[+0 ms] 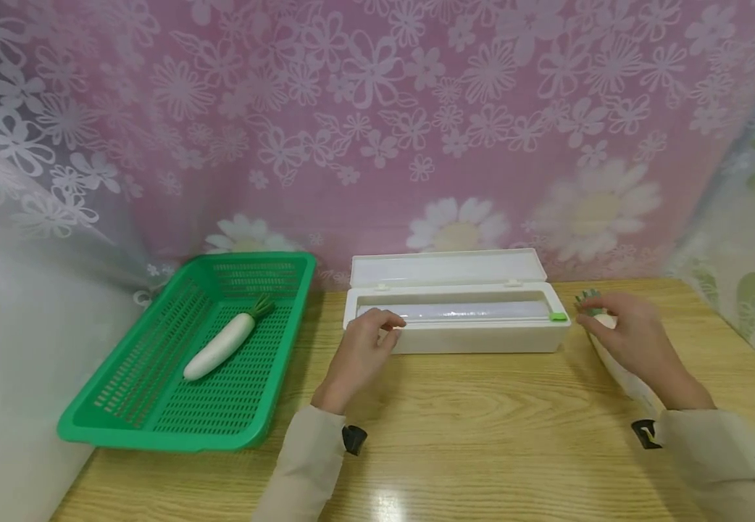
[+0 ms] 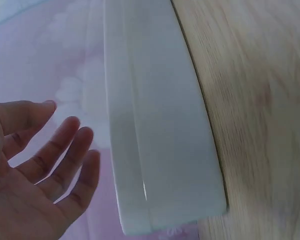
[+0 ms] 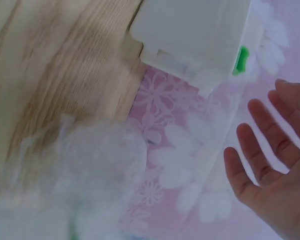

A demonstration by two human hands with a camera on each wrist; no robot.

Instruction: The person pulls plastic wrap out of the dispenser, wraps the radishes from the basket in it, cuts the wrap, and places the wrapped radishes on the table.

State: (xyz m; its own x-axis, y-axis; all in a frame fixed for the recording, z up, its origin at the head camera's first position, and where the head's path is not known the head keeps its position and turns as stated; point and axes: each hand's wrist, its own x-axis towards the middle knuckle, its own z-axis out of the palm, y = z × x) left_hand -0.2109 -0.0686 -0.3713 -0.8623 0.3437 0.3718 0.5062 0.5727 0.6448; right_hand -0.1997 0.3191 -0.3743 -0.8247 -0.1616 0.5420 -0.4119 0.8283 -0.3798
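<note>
A white cling wrap box (image 1: 475, 341) stands with its lid (image 1: 449, 268) raised and a roll of clear film (image 1: 456, 312) inside. My left hand (image 1: 367, 344) is above its front left part, fingers loosely bent and holding nothing. In the left wrist view that hand (image 2: 45, 170) is apart from the box wall (image 2: 165, 130). My right hand (image 1: 632, 341) hovers over a white radish (image 1: 619, 370) lying right of the box, partly hidden by the hand. Blurred in the right wrist view, the radish (image 3: 100, 165) seems wrapped in clear film; the relaxed fingers (image 3: 252, 155) hold nothing.
On the left, a green plastic basket (image 1: 273, 391) contains another white radish (image 1: 221, 348) with green stalks. A green slider (image 1: 558, 317) sits at the box's right end. Flowered pink cloth (image 1: 377, 145) hangs behind the wooden table (image 1: 482, 435).
</note>
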